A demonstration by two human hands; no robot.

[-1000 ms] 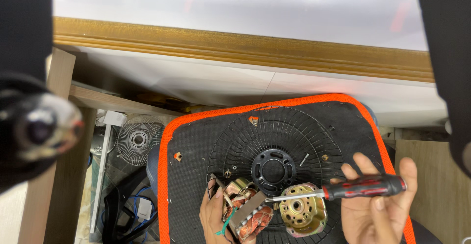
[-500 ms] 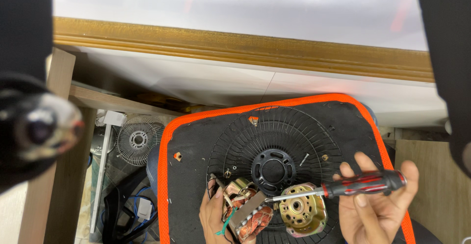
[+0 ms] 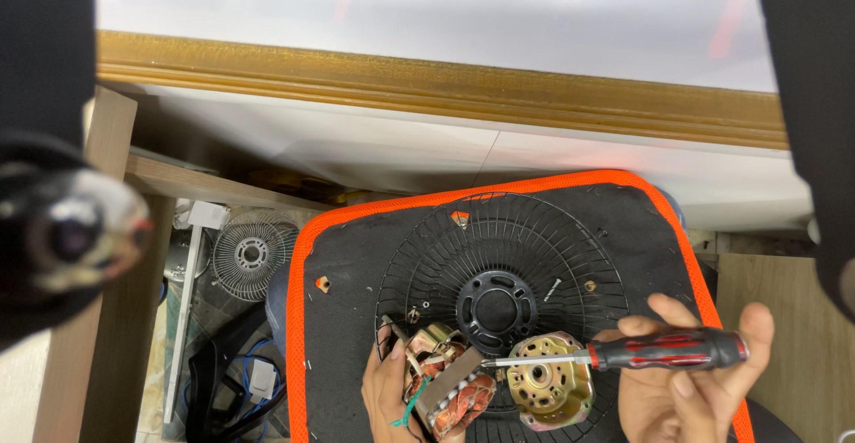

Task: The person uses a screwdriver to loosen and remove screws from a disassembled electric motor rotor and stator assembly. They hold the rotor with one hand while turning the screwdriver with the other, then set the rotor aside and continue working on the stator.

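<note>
Both hands unchanged: left hand [image 3: 392, 398] grips motor [image 3: 450, 381]; right hand [image 3: 690, 390] clasps screwdriver [image 3: 668, 351].

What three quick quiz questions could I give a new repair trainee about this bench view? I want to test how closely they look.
1. Which hand holds the red and black screwdriver?
2. True or false: the black wire fan guard lies flat on the orange-edged black mat.
3. What does the left hand grip: A) the motor stator with copper windings, B) a hammer, C) a paint brush?

Key:
1. The right hand; the tip points at the brass-coloured motor end housing.
2. True.
3. A.
</note>
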